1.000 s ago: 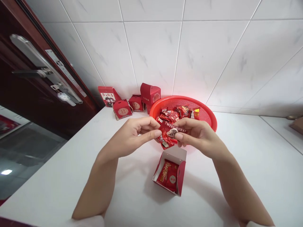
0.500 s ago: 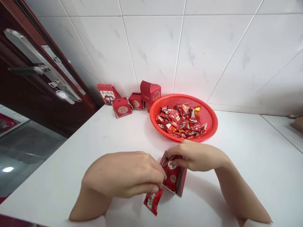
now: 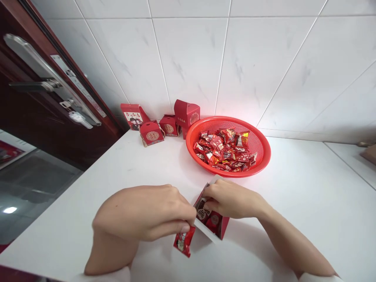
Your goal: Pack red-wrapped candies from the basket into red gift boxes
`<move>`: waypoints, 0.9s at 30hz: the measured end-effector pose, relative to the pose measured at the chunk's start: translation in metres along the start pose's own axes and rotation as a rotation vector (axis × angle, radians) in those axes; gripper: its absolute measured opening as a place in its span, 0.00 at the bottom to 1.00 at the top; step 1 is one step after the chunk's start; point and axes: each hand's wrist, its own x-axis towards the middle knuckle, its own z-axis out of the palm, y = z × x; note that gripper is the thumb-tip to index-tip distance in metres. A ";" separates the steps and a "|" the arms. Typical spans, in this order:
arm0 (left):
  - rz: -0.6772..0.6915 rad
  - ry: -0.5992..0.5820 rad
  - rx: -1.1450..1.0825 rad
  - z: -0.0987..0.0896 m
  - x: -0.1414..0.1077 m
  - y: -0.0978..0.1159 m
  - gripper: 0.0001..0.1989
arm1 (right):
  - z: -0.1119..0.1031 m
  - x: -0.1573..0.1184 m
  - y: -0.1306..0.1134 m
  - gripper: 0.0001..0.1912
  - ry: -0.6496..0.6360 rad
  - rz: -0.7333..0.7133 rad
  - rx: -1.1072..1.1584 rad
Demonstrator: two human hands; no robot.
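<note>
An open red box [image 3: 225, 227] with a pale inside stands on the white table, wrapped candies [image 3: 213, 221] visible in it. My left hand [image 3: 149, 213] is left of the box, pinching a small red candy packet [image 3: 184, 241] that hangs below its thumb; its fingertips are at the box's left edge. My right hand [image 3: 235, 197] reaches over the box from the right, its bent fingers inside the opening, and what they hold, if anything, is hidden. Behind the box sits a red plastic basket [image 3: 266, 152] heaped with red-wrapped candies [image 3: 227, 150].
Several red boxes [image 3: 152, 135] stand by the tiled wall [image 3: 190, 58], left of the basket. A dark red door [image 3: 26, 113] with a metal handle is at the left. A brown object [image 3: 369, 153] shows at the right edge.
My left hand and its packet have shifted slightly left and up. My right hand has moved left inside the box, which has tilted, and the candies in it lie differently.
</note>
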 end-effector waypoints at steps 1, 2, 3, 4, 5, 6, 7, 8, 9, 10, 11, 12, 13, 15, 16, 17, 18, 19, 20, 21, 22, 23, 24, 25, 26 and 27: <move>-0.004 0.030 -0.015 -0.002 0.001 0.000 0.13 | -0.005 -0.006 0.001 0.09 0.046 0.003 0.065; -0.015 0.077 -0.024 -0.003 0.002 0.000 0.13 | -0.011 -0.012 0.002 0.10 0.101 -0.010 0.162; -0.033 0.148 -0.029 -0.004 0.004 0.001 0.13 | -0.017 -0.019 0.003 0.11 0.159 -0.039 0.283; -0.061 0.244 -0.033 -0.004 0.008 0.000 0.13 | -0.023 -0.025 0.004 0.14 0.210 -0.080 0.414; -0.094 0.352 -0.041 -0.005 0.012 0.000 0.13 | -0.028 -0.030 0.004 0.16 0.251 -0.125 0.538; -0.128 0.458 -0.055 -0.004 0.018 0.000 0.13 | -0.031 -0.034 0.004 0.16 0.288 -0.164 0.639; -0.159 0.554 -0.073 -0.004 0.023 0.000 0.12 | -0.032 -0.036 0.004 0.14 0.329 -0.193 0.711; -0.184 0.625 -0.093 -0.003 0.028 0.000 0.12 | -0.033 -0.036 0.004 0.12 0.376 -0.209 0.756; -0.202 0.674 -0.112 -0.003 0.032 -0.001 0.12 | -0.032 -0.035 0.004 0.11 0.429 -0.213 0.780; -0.213 0.704 -0.129 -0.002 0.036 -0.001 0.12 | -0.030 -0.034 0.004 0.10 0.482 -0.213 0.790; -0.221 0.722 -0.144 -0.002 0.038 0.000 0.12 | -0.028 -0.032 0.004 0.09 0.528 -0.213 0.791; -0.229 0.735 -0.156 -0.001 0.039 0.000 0.12 | -0.027 -0.031 0.005 0.08 0.563 -0.215 0.787; -0.237 0.742 -0.169 -0.001 0.038 0.000 0.12 | -0.027 -0.030 0.006 0.07 0.584 -0.220 0.772; -0.267 0.721 -0.191 0.000 0.036 -0.001 0.12 | -0.028 -0.033 0.008 0.05 0.583 -0.224 0.699; -0.294 0.686 -0.194 0.001 0.035 -0.002 0.11 | -0.030 -0.035 0.010 0.04 0.554 -0.223 0.646; -0.331 0.634 -0.185 0.001 0.035 -0.002 0.12 | -0.031 -0.037 0.011 0.03 0.506 -0.218 0.586; -0.377 0.568 -0.164 0.002 0.035 -0.003 0.12 | -0.032 -0.039 0.012 0.04 0.446 -0.211 0.520; -0.427 0.490 -0.135 0.002 0.036 -0.004 0.13 | -0.032 -0.040 0.013 0.06 0.385 -0.202 0.450; -0.474 0.408 -0.100 0.002 0.037 -0.005 0.13 | -0.032 -0.039 0.013 0.09 0.327 -0.189 0.378; -0.508 0.328 -0.063 0.003 0.039 -0.006 0.12 | -0.030 -0.038 0.012 0.11 0.278 -0.170 0.306; -0.526 0.255 -0.026 0.003 0.041 -0.006 0.10 | -0.027 -0.035 0.011 0.13 0.242 -0.142 0.240; -0.530 0.196 0.012 0.003 0.042 -0.006 0.07 | -0.024 -0.031 0.009 0.14 0.214 -0.104 0.178; -0.525 0.154 0.049 0.002 0.043 -0.006 0.05 | -0.020 -0.027 0.007 0.13 0.190 -0.058 0.121; -0.513 0.128 0.086 0.002 0.044 -0.007 0.04 | -0.017 -0.023 0.005 0.12 0.168 -0.010 0.074; -0.500 0.116 0.119 0.002 0.044 -0.007 0.04 | -0.013 -0.019 0.003 0.11 0.152 0.032 0.035; -0.486 0.115 0.148 0.002 0.044 -0.008 0.05 | -0.010 -0.016 0.001 0.10 0.140 0.063 0.007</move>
